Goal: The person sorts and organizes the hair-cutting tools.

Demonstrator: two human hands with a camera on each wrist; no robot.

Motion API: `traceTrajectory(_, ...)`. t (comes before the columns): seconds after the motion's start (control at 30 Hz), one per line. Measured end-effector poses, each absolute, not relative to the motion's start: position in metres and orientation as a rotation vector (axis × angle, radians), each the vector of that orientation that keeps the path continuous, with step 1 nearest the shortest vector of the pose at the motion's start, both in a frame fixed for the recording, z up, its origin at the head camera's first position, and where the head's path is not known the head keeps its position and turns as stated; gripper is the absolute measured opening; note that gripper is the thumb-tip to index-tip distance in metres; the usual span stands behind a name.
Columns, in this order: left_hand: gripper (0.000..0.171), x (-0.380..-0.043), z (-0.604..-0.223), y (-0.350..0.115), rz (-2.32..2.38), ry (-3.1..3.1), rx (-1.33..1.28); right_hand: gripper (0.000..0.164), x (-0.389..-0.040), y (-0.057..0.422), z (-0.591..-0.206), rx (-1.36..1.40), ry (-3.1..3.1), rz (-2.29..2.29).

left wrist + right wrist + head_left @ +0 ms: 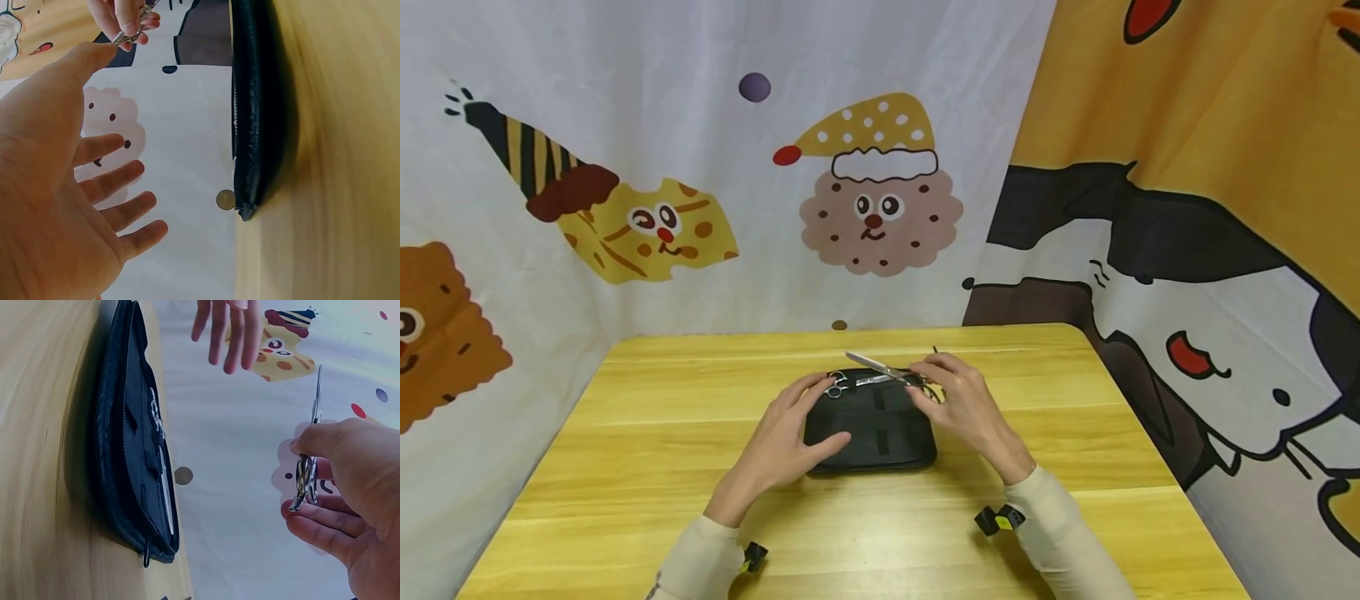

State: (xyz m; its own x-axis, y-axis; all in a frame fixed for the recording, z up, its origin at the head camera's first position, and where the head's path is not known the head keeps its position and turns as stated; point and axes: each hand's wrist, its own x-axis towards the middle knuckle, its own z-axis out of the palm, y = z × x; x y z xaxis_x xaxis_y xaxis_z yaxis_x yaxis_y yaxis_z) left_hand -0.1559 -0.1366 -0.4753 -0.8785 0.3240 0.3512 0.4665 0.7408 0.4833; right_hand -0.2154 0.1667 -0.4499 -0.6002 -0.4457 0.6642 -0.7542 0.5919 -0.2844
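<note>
My right hand (966,406) pinches a pair of silver scissors (867,362) by the handles, above the far right part of a black zip case (907,433). In the right wrist view the thumb and fingers hold the scissors' finger rings (305,481), with the blade pointing away. A second pair of scissors (835,389) lies along the far side of the case, its rings at the left. My left hand (782,433) hovers at the case's left side. Its fingers are spread and hold nothing in the left wrist view, apart from the case (250,112).
The case lies on a wood-grain table (662,433) and has elastic loops (882,442) inside. A zip pull (147,552) hangs from its edge. Behind the table hangs a cartoon-printed curtain (700,100), which continues along the right side.
</note>
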Motion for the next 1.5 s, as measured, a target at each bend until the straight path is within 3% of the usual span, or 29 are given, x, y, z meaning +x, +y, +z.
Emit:
traceTrajectory(0.93, 0.12, -0.152, -0.494, -0.144, -0.777, -3.007, -0.621, 0.028, -0.23, 0.191, -0.454, 0.943, -2.369, 0.617)
traceTrajectory(1.33, 0.119, -0.154, -0.499, -0.151, -0.781, -3.071, -0.566, 0.026, -0.232, 0.198, -0.459, 0.933, -2.487, 0.586)
traceTrajectory(1.5, 0.109, -0.157, -0.502, -0.154, -0.783, -3.062, -0.561, 0.024, -0.235, 0.201, -0.462, 0.942, -2.535, 0.588)
